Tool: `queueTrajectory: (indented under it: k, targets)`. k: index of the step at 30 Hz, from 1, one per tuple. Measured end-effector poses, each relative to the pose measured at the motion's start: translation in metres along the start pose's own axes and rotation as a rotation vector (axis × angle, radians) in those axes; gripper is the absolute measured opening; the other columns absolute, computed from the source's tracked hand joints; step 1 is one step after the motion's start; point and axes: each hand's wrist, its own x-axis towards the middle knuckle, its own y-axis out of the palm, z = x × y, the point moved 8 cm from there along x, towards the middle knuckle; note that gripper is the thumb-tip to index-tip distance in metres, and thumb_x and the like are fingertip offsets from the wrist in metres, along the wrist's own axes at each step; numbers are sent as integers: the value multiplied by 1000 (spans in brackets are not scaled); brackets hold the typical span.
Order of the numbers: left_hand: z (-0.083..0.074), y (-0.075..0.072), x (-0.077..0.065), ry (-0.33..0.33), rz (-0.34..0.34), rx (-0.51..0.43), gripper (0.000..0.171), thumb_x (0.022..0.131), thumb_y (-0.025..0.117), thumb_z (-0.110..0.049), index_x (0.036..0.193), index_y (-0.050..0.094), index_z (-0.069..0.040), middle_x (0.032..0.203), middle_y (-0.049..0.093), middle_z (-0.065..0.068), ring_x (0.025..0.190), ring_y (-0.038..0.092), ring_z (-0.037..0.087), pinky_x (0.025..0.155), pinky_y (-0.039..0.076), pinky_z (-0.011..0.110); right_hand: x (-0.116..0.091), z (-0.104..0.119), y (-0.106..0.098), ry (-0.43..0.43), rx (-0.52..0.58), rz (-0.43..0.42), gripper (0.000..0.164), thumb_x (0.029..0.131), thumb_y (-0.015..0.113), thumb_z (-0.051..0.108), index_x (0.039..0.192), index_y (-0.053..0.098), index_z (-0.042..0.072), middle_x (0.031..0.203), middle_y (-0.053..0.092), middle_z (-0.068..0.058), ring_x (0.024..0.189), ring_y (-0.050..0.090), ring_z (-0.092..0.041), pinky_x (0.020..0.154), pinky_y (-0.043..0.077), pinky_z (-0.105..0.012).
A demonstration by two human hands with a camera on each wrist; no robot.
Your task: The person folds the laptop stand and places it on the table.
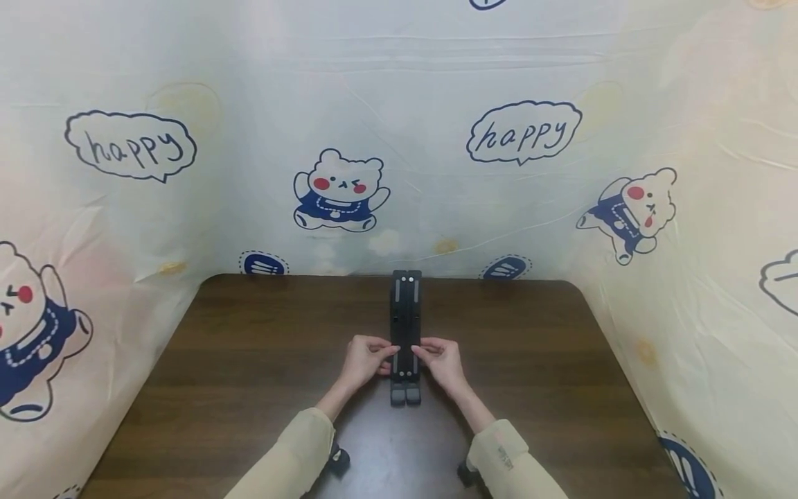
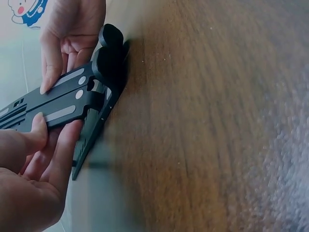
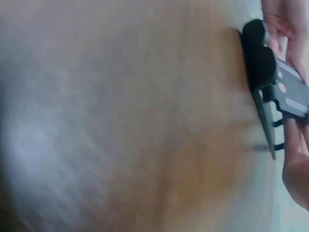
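Observation:
A black folding laptop stand [image 1: 406, 312] with grey pad strips and small round silvery dots sits upright at the middle of the table, its two rounded front lips toward me. My left hand [image 1: 364, 362] pinches its left edge, thumb on top and fingers beneath. On the opposite edge my right hand [image 1: 444, 362] does the same. In the left wrist view, the upper plate of the laptop stand [image 2: 53, 101] is raised at an angle over its base legs. The right wrist view catches only the lip end of the laptop stand [image 3: 263, 65] near its right border.
The brown wooden table [image 1: 262, 333] has rounded far corners. A pale curtain [image 1: 424, 104] printed with bears and "happy" bubbles hangs behind and on both sides. Dark wrist camera mounts [image 1: 339, 461] show beneath the light sleeves [image 1: 293, 450].

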Motion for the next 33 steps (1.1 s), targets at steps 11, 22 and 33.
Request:
queueTrajectory:
  k: [11, 22, 33]
  targets:
    - [16, 0, -14, -136, 264, -148, 55, 101, 80, -9, 145, 59, 15, 134, 74, 34, 111, 82, 36, 94, 69, 41, 28, 14, -34, 126, 172, 132, 39, 102, 76, 5, 138, 69, -7, 129, 78, -26, 111, 83, -28, 100, 67, -39]
    - [26, -4, -20, -142, 369, -164, 60, 102, 79, -15, 152, 57, 11, 151, 65, 29, 136, 71, 36, 114, 60, 40, 73, 47, -33, 206, 322, 379, 52, 112, 61, 9, 160, 48, -7, 161, 56, -30, 149, 61, -37, 127, 48, -47]
    - [27, 0, -18, -138, 299, -62, 60, 99, 84, -17, 146, 61, 11, 141, 72, 29, 131, 74, 40, 112, 60, 48, 98, 55, -8, 270, 297, 425, 58, 114, 60, 14, 166, 42, 0, 168, 51, -25, 155, 54, -38, 133, 40, -51]
